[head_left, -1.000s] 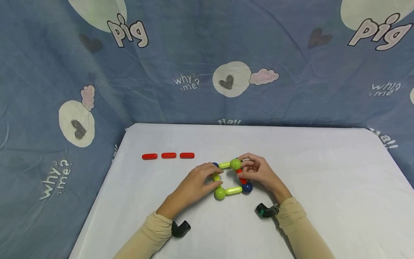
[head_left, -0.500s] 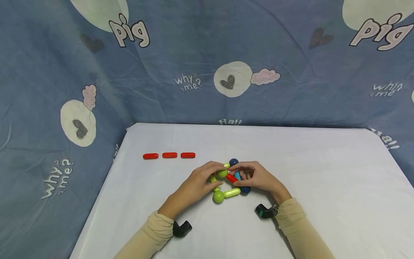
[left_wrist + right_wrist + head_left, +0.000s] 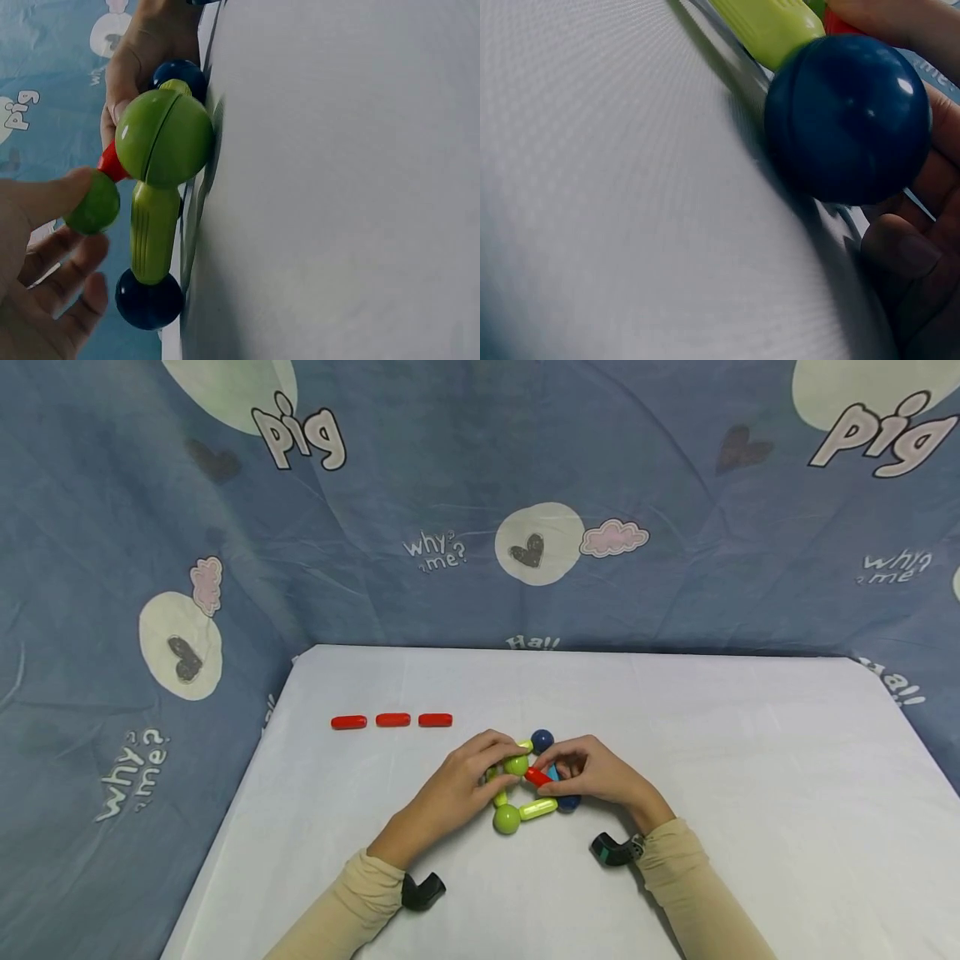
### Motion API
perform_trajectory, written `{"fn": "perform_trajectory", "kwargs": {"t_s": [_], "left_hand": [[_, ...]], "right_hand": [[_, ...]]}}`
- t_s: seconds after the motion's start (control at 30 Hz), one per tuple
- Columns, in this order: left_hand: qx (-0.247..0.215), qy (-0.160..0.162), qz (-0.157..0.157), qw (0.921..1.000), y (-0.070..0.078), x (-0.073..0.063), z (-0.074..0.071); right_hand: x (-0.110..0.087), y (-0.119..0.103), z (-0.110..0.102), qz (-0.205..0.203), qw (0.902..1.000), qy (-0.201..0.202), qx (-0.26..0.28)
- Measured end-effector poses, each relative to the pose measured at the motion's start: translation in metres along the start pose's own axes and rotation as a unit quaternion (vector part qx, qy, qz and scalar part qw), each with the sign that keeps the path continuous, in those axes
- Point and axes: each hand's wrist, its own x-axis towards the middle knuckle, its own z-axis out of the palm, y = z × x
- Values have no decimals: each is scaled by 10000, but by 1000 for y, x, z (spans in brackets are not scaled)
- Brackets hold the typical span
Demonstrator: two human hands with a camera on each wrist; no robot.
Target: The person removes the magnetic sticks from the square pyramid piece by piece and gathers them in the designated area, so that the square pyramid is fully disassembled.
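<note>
A closed ring of magnetic building rods and balls lies on the table between the hands. In the head view I see its near green ball, a yellow-green rod, a far navy ball and a light-blue rod partly covered. My left hand pinches a second green ball, raised above the ring. My right hand pinches a red rod, whose end meets that ball. Close to the right fingers sits another navy ball. A third navy ball, behind my left hand, shows in the left wrist view.
Three red rods lie in a row at the back left of the white table. A blue printed cloth hangs behind and at the left. Black wrist mounts sit on both wrists.
The raised green ball and red rod have moved left and nearer, uncovering the far navy ball. My left fingers now hold that ball; the right hand keeps hold of the red rod.
</note>
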Motion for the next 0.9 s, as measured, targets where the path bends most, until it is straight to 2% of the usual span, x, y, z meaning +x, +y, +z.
{"fn": "perform_trajectory", "kwargs": {"t_s": [0.2, 0.53, 0.63, 0.77, 0.83, 0.9], "left_hand": [[92, -105, -28, 9999, -1, 0, 1], [263, -12, -124, 9996, 0, 1, -7], [243, 225, -284, 9990, -3, 0, -16], [243, 792, -556, 9950, -8, 1, -31], [221, 873, -636, 9939, -10, 2, -36], [164, 814, -667, 9943, -12, 3, -37]], "right_hand": [[-1, 1, 0, 11, 10000, -17, 88], [2, -1, 2, 142, 9996, -89, 232], [3, -3, 0, 232, 9995, -63, 222], [1, -3, -2, 338, 9992, 4, 200], [0, -3, -3, 342, 9992, 5, 205], [-2, -2, -4, 311, 9993, 11, 220]]}}
